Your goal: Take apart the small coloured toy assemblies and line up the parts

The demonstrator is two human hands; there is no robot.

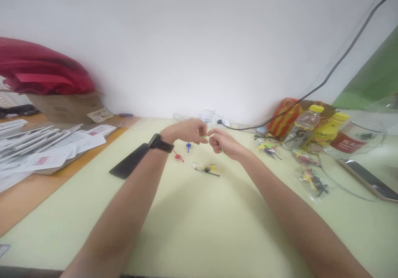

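I have both hands raised over the pale worktop (pixel 192 228), their fingertips close together near the middle of my view. My right hand (pixel 224 142) is curled and pinching a small green piece (pixel 222 151), its end sticking out below the fingers. My left hand (pixel 191 131), with a black watch (pixel 161 143) on its wrist, has its thumb and forefinger bent in; a fleck of green shows at their tips, but I cannot tell whether it grips anything.

Below the left hand I see a blue piece (pixel 188 146) and a red piece (pixel 178 157) lying apart. Nearer me, a cluster of black and yellow parts (pixel 206 170) lies on the worktop, blurred in detail. A black slab (pixel 129 162) rests left of them, partly behind my forearm. On the right, plastic packets (pixel 312 181) of coloured parts lie near a yellow bottle (pixel 326 134) and a phone (pixel 370 179).
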